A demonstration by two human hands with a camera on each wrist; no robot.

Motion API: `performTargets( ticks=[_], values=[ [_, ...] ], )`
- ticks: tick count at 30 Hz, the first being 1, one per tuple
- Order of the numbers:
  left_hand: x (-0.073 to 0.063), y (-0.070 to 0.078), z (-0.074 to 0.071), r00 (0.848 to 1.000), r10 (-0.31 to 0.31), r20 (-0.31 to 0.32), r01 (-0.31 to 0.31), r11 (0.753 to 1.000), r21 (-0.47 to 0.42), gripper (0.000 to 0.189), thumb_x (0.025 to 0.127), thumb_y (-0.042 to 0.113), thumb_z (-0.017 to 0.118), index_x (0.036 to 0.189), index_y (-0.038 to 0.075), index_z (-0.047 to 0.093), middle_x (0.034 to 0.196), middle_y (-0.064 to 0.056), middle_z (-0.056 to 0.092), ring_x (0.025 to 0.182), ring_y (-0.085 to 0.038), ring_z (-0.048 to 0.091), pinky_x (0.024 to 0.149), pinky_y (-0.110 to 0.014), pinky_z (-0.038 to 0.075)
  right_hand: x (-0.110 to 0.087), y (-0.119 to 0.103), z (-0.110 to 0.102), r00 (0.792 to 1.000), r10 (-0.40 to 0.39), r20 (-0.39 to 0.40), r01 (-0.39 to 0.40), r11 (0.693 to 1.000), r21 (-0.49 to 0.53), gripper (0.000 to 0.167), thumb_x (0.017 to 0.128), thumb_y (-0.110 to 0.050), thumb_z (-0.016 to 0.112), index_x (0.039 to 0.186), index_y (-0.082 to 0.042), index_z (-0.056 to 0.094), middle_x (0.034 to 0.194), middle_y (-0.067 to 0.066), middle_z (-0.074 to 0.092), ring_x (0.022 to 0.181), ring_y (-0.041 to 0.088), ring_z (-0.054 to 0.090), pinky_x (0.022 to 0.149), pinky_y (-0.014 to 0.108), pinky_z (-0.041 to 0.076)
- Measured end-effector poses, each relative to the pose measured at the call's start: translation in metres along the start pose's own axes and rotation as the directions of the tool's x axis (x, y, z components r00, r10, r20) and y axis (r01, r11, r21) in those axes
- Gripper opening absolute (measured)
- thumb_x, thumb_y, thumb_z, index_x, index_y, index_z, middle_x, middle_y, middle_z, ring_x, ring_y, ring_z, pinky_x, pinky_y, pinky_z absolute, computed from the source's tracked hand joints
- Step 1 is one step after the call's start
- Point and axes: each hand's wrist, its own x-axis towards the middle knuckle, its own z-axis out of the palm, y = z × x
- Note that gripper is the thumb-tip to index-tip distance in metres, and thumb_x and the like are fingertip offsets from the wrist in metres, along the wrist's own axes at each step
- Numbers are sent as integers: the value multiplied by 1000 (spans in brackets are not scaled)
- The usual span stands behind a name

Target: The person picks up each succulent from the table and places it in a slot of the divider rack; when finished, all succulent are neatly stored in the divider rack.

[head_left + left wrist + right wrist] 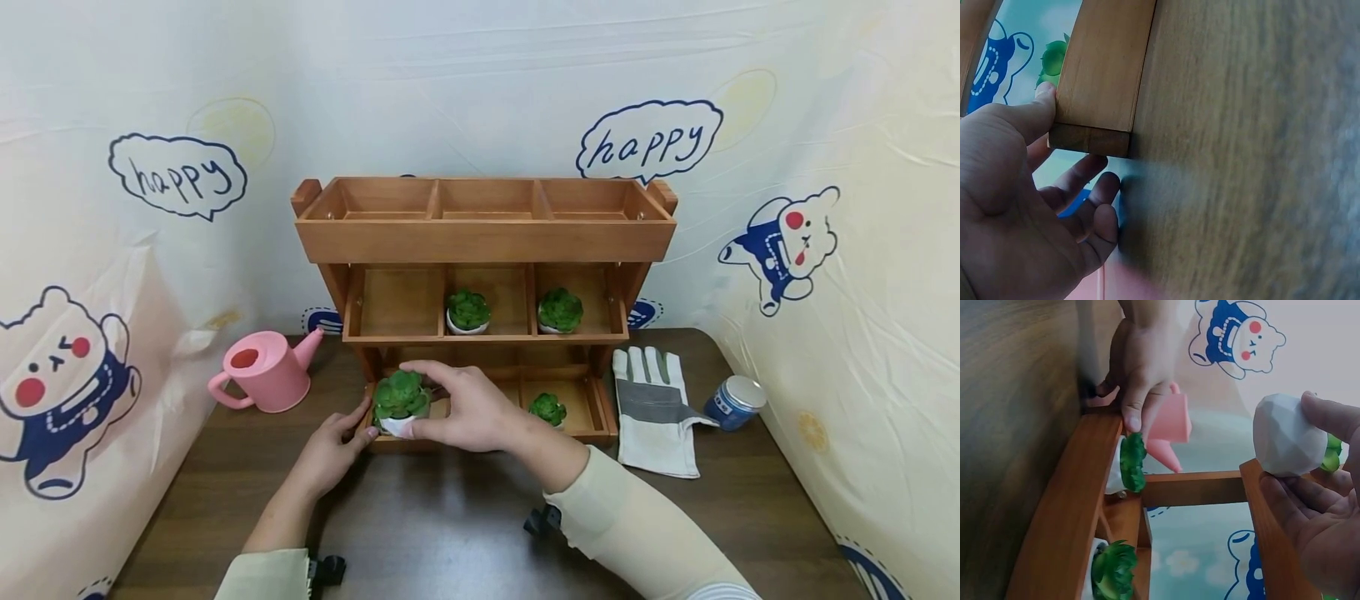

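My right hand (468, 408) holds a potted succulent (402, 395) by its white pot, above the bottom tier's left end. In the right wrist view its faceted white pot (1289, 436) sits between thumb and fingers, level with the middle tier's edge. My left hand (335, 450) grips the left front corner of the wooden shelf (487, 242), thumb over the bottom tray's edge (1100, 69). Beside that thumb, another succulent (1132, 464) stands in the bottom tray; the held plant mostly hides it in the head view. A third succulent (548, 408) stands in the bottom right compartment.
Two succulents sit on the middle tier, one in the centre (468, 311) and one at right (560, 311). A pink watering can (270, 373) stands left of the shelf. Right of it lie white-and-grey gloves (656, 408) and a blue jar (735, 402). A printed cloth hangs behind.
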Motion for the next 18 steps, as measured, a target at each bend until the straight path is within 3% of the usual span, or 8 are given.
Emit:
performTargets(
  ticks=[3, 11, 18],
  values=[
    [0, 0, 0, 1000, -1, 1, 1, 1000, 5, 70, 100, 55, 62, 161, 27, 39, 117, -11, 58, 105, -29, 57, 92, -51, 48, 5, -2, -2, 1000, -4, -18, 4, 1000, -3, 74, 89, -39, 84, 153, -22, 49, 124, -1, 71, 108, 6, 66, 95, 38, 55],
    [1, -1, 0, 999, -28, 18, 28, 1000, 10, 73, 99, 60, 60, 161, 27, 38, 113, -9, 56, 99, -28, 54, 84, -43, 46, 21, -10, -8, 998, -15, -61, 14, 1000, -20, 74, 88, -36, 85, 152, -20, 50, 124, -1, 70, 110, 6, 66, 94, 29, 55],
    [2, -3, 1, 1000, 7, 7, -7, 1000, 7, 73, 99, 59, 61, 161, 26, 39, 117, -11, 58, 105, -30, 57, 92, -53, 48, 34, -15, -12, 995, -23, -98, 21, 1000, -22, 74, 88, -34, 85, 152, -19, 49, 123, -1, 71, 109, 6, 67, 93, 27, 55]
  ],
)
